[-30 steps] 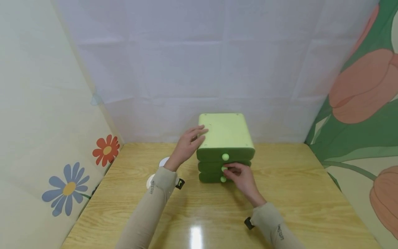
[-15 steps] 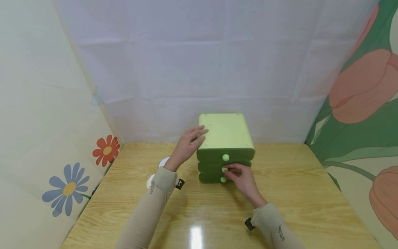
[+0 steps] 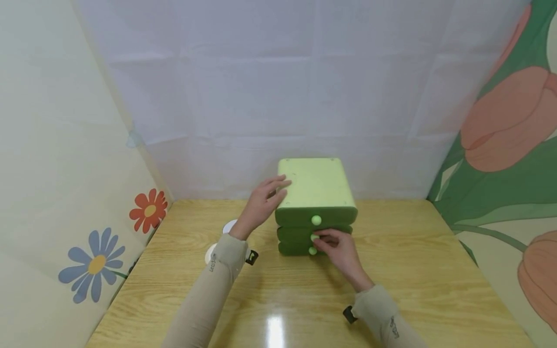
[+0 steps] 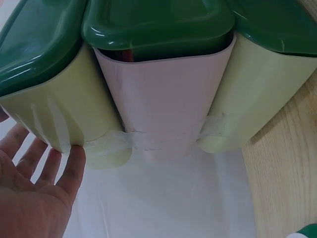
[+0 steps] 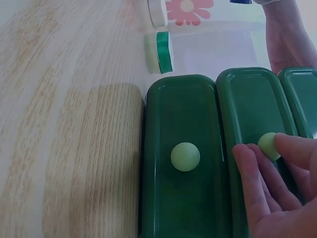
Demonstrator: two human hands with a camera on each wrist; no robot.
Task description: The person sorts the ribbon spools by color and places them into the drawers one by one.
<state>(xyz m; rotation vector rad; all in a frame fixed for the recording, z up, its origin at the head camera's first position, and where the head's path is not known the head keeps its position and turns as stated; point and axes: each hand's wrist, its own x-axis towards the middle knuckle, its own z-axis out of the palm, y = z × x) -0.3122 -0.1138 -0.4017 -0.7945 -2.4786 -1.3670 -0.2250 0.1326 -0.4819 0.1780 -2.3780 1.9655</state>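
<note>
A small three-drawer cabinet (image 3: pixel 313 181), pale green on top with dark green drawer fronts, stands on the table against the back cloth. My left hand (image 3: pixel 264 195) rests on its upper left edge, fingers spread and fairly straight; in the left wrist view they touch the pale green side of the top tier. With thumb and fingers, my right hand (image 3: pixel 341 249) pinches the round light green knob (image 5: pixel 268 146) of the middle drawer. A narrow dark gap shows behind the middle drawer front (image 4: pixel 158 25), above its pink casing (image 4: pixel 166 94). The top drawer's knob (image 3: pixel 316 220) is untouched.
Left of the cabinet, two round things lie partly behind the left forearm; the right wrist view shows one with a green face (image 5: pixel 164 52) and a white one (image 5: pixel 157 13). Clear tape (image 4: pixel 106 142) joins the tiers. A wooden table (image 3: pixel 417 261) lies beneath, with printed cloths around.
</note>
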